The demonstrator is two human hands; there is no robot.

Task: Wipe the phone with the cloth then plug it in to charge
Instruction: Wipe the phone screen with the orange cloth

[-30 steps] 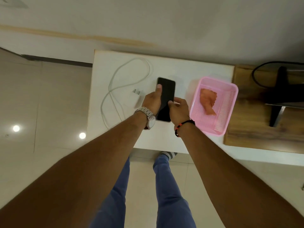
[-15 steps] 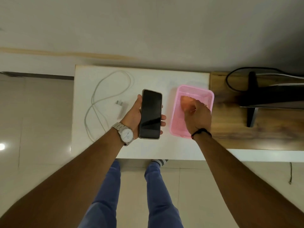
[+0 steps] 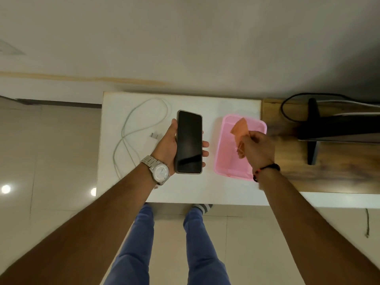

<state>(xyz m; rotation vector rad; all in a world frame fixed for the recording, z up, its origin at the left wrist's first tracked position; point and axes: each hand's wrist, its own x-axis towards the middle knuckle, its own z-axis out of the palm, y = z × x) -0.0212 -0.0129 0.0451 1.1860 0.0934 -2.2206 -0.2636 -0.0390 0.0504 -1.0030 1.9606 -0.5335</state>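
My left hand [image 3: 167, 144] holds a black phone [image 3: 189, 141] screen up above the white table [image 3: 185, 188], thumb on its left edge and fingertips curled round the right edge. My right hand [image 3: 258, 149] pinches an orange cloth [image 3: 239, 130] and holds it just above the pink basket [image 3: 224, 161]. A white charging cable [image 3: 131, 128] lies looped on the table's left part, with its white plug [image 3: 154, 136] next to my left hand.
A wooden surface [image 3: 329, 175] adjoins the table on the right and carries a black monitor stand [image 3: 313, 132] with a dark cable. A wall runs behind the table. My legs and tiled floor are below the front edge.
My left hand lifted the phone off the table and holds it alone. My right hand left the phone, reached into the pink basket, took the orange cloth and raised it.
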